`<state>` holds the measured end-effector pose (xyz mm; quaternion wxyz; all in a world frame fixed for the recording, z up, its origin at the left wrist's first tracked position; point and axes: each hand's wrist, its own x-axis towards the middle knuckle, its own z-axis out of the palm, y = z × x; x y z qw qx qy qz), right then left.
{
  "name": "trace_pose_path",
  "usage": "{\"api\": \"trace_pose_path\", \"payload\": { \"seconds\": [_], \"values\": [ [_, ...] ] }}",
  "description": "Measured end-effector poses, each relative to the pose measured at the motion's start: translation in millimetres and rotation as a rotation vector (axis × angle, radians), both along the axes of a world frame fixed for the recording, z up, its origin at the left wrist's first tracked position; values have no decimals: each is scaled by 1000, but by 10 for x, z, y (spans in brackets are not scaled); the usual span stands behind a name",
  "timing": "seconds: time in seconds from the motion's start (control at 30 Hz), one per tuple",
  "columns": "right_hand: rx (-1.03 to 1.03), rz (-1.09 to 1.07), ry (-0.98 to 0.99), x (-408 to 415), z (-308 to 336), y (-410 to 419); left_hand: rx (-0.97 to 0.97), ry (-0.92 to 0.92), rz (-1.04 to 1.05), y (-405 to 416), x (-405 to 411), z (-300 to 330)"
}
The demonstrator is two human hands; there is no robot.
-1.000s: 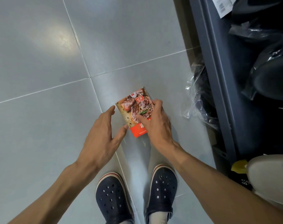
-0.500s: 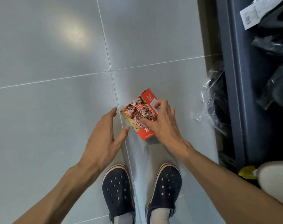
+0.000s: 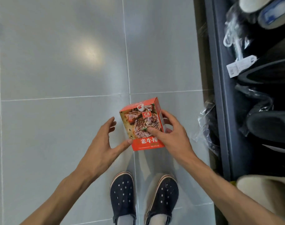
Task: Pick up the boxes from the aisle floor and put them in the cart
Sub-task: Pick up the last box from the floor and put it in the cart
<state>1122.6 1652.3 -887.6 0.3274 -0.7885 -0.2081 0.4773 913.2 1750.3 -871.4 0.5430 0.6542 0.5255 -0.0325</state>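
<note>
Since a second ago the red box (image 3: 142, 125) has come up off the tiles and now sits higher, printed face turned to the camera, where before it lay low against the floor.

At the centre of the view, the right hand (image 3: 172, 135) grips the box: thumb across the printed front, fingers wrapped round the side at three o'clock. At nine o'clock of the box the left hand (image 3: 104, 143) is spread, its thumb tip touching the lower left corner, fingers apart from the carton.

Out at six o'clock stand two dark perforated clogs (image 3: 123, 194) on the grey tiled floor (image 3: 57, 62). At three o'clock runs a dark shelf edge (image 3: 223, 95) with bagged black goods and a white tag (image 3: 241, 66).

Judging by this, the pickup is done and the carry to the cart comes next; no cart is in view.
</note>
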Motion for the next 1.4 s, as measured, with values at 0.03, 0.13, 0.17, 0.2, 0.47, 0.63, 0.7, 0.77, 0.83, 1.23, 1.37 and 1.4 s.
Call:
{"api": "trace_pose_path", "payload": {
  "seconds": [0.03, 0.13, 0.17, 0.2, 0.47, 0.63, 0.7, 0.77, 0.83, 1.23, 1.37, 1.4],
  "values": [
    [17, -19, 40, -9, 113, 21, -30, -21, 35, 11, -8, 9],
    [148, 4, 134, -45, 977, 382, -101, -175, 134, 360, -50, 688],
    [220, 23, 146, -85, 1464, 574, -98, -251, 172, 528, -97, 1121],
    [264, 70, 151, -122, 1862, 713, -120, -284, 187, 666, -124, 1518],
    [389, 383, 167, -640, 4340, 1278, -16, -465, 370, 915, -857, 4059],
    [449, 584, 16, -938, 5902, 1380, 173, -433, 498, 721, -1707, 5607],
    [470, 693, -78, -1024, 6435, 1393, 242, -409, 554, 553, -2069, 6140],
    [488, 802, -183, -1094, 6876, 1393, 321, -393, 626, 325, -2390, 6610],
    [493, 936, -306, -1187, 7242, 1363, 399, -387, 713, 4, -2675, 7035],
    [747, 1661, -610, -2955, 8335, 739, 704, -201, 1377, -3096, -3746, 8282],
    [834, 1865, -558, -3815, 8560, 165, 768, -131, 1613, -4457, -4019, 8413],
    [850, 1903, -551, -4051, 8616, -21, 789, -111, 1678, -4810, -4071, 8441]
  ]
}}
